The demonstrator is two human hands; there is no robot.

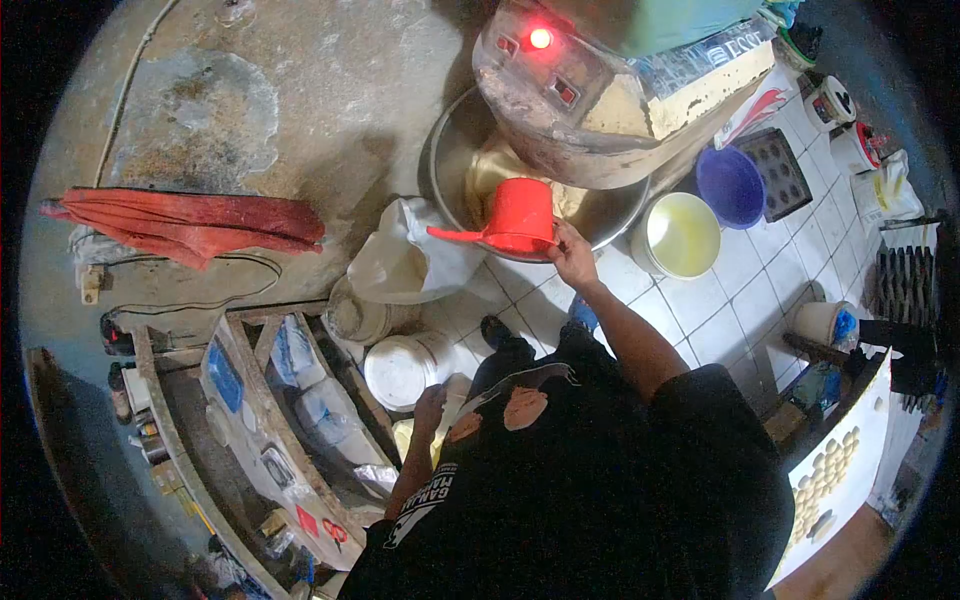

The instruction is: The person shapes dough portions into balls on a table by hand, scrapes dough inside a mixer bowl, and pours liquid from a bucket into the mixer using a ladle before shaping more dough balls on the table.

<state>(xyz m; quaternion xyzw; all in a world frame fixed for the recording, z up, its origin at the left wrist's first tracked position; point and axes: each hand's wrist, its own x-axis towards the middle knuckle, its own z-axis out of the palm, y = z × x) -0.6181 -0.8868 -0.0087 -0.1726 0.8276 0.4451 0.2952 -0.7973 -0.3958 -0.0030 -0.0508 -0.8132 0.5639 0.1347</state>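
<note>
My right hand grips the rim side of a red plastic jug, whose handle points left. The jug is over the near edge of a large metal mixer bowl, with pale dough inside. Above the bowl is the mixer's worn housing, its red lamp lit. My left hand hangs low beside my body, near a white lidded bucket; its fingers look curled, and whether they hold anything is hidden.
An open white sack stands left of the bowl. To its right are a bucket of yellowish liquid, a blue basin and a dark moulded tray. Wooden shelving is at lower left; a board of dough pieces lies at right.
</note>
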